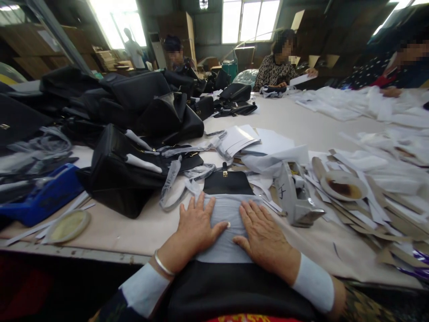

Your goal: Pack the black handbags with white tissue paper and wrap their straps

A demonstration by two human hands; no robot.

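Observation:
Both of my hands lie flat on a sheet of thin white tissue paper (231,248) that covers the middle of a black bag (231,183). My left hand (199,226) has its fingers spread over the sheet's left side, thumb pointing inward. On the right side rests my right hand (264,232), fingers stretched out and thumb toward the middle. Beyond the paper, the bag's black flap shows a small gold clasp (225,173). The bag's near part hangs over the table edge toward me. Plastic-wrapped straps (170,183) lie just left of the flap.
A tape dispenser (296,197) stands to the right, beside cardboard strips and a stained round dish (345,185). At left are a black bag (117,174), a blue tray (43,194) and a tape roll (69,226). White sheets (239,141) lie ahead. Several people work beyond.

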